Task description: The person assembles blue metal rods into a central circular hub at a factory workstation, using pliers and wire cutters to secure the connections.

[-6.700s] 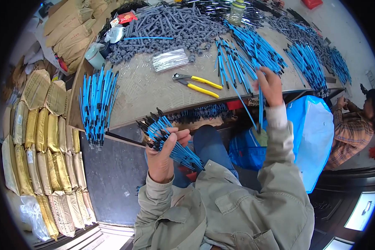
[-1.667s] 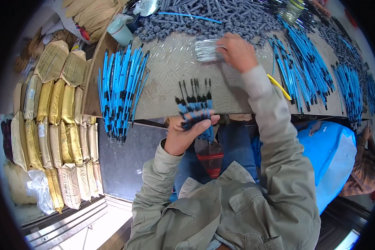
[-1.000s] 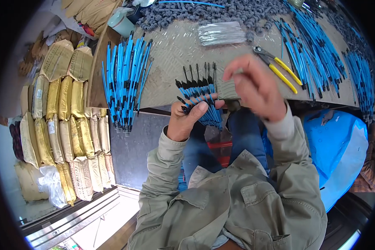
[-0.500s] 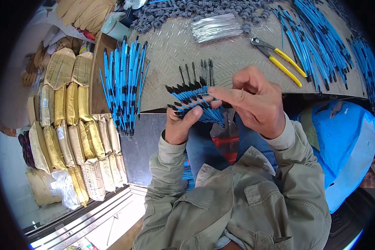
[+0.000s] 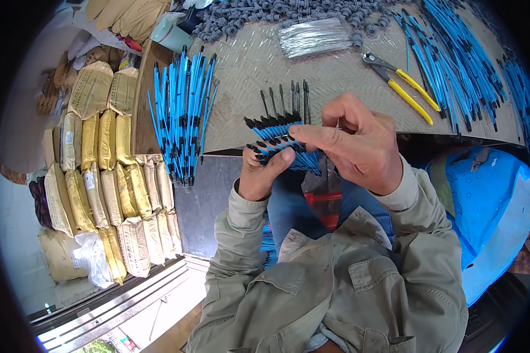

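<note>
While the bundle of blue sticks [image 5: 280,140] is held tight in the left hand [image 5: 264,172] just past the desk's [image 5: 247,76] near edge, tips pointing left, it is pinched by the right hand [image 5: 359,144].

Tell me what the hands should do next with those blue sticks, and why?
Probably wrap a silver tie around the bundle of blue sticks. The left hand grips it, the right hand pinches across it, and the silver wire ties lie on the table.

Two hands, one pair of yellow-handled pliers [image 5: 401,85], one bundle of silver wire ties [image 5: 314,37], one teal cup [image 5: 172,35]; blue rods too many to count.
</note>
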Demonstrator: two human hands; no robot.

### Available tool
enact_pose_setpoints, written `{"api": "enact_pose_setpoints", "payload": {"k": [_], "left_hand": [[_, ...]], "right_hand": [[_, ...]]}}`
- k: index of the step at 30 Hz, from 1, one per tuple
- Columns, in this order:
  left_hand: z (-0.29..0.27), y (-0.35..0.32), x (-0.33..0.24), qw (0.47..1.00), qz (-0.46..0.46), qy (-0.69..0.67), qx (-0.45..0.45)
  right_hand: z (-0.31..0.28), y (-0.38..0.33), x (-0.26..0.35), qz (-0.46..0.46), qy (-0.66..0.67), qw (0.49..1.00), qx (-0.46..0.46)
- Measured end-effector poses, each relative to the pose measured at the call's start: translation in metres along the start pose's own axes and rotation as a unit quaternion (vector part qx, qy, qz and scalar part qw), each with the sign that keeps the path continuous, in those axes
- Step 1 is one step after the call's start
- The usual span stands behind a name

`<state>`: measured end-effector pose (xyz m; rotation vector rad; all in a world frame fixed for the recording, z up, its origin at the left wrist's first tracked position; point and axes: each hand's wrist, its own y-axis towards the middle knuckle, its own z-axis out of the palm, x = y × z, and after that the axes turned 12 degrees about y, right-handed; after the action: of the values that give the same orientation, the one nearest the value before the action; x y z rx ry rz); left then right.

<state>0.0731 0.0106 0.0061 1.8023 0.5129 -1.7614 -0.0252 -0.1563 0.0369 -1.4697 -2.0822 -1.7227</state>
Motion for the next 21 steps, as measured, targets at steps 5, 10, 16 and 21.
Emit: {"api": "enact_pose_setpoints", "payload": {"k": [5, 10, 16, 21], "left_hand": [[-0.003, 0.0, 0.0, 1.0, -0.001, -0.012, 0.006], [-0.002, 0.0, 0.0, 1.0, 0.001, -0.014, 0.004], [-0.002, 0.001, 0.0, 1.0, 0.004, -0.013, 0.005], [-0.001, 0.002, -0.002, 1.0, 0.007, -0.023, 0.007]], "right_hand": [[0.003, 0.003, 0.0, 0.009, 0.019, 1.0, 0.0], [0.005, 0.005, -0.007, 0.008, 0.079, 0.997, -0.018], [0.0, 0.009, -0.003, -0.008, 0.029, 0.999, 0.016], [0.001, 0.011, -0.004, -0.012, 0.024, 0.999, 0.021]]}}
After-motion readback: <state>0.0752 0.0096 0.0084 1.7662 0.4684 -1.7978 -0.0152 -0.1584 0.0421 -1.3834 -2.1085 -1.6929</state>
